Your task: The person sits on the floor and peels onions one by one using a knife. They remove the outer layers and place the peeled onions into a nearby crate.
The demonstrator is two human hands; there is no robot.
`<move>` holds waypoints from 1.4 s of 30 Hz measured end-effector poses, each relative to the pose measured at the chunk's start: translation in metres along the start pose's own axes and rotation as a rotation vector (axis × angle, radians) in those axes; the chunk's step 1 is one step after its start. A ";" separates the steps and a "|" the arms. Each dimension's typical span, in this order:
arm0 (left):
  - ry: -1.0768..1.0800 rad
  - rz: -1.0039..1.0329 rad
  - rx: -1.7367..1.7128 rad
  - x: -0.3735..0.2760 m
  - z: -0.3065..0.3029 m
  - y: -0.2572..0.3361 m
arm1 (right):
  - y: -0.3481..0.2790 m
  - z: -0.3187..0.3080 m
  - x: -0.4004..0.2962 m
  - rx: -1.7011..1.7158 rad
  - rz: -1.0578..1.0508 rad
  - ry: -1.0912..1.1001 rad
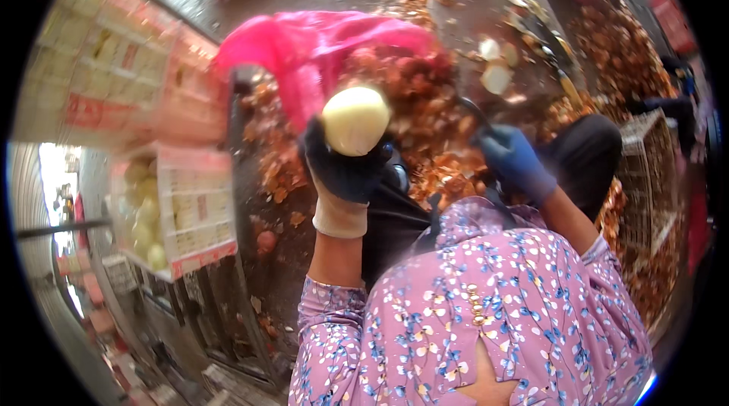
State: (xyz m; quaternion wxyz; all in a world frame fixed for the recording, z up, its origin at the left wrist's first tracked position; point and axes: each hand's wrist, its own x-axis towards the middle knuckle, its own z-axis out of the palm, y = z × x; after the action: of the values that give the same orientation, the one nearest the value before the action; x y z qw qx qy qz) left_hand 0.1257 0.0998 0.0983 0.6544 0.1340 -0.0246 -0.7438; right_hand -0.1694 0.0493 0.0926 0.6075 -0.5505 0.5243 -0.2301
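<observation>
A peeled pale onion [356, 121] rests in my left hand [342, 170], which wears a dark glove with a beige cuff. Blue covers my right hand [515, 158], a glove closed around a thin dark tool [474, 110] that looks like a knife, though motion blurs it. Just beyond both hands lies a heap of unpeeled onions and brown skins [418, 87], with a bright pink mesh sack [302, 36] along its far left side.
At left, a crate of peeled onions [196, 207] stands beside stacked crates [125, 59]. A clear board or tray [472, 19] at the upper right bears onion pieces and a yellow-handled knife [566, 87]. An off-white plastic crate [646, 178] stands at right among loose skins.
</observation>
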 end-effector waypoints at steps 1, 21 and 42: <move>-0.099 -0.028 -0.053 -0.005 -0.005 0.015 | 0.010 0.003 0.003 -0.062 -0.056 0.000; 0.492 1.396 0.353 -0.190 -0.008 0.331 | 0.046 0.021 0.002 -0.101 -0.041 -0.007; 0.517 -0.056 1.095 0.161 -0.041 0.080 | 0.015 -0.170 0.082 -0.414 -0.096 0.340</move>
State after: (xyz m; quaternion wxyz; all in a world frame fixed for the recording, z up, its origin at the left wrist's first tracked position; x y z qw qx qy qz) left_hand 0.1950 -0.0638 0.0486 0.4553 0.6283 -0.2404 -0.5832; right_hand -0.2966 -0.0894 0.0735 0.3736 -0.6406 0.6281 -0.2357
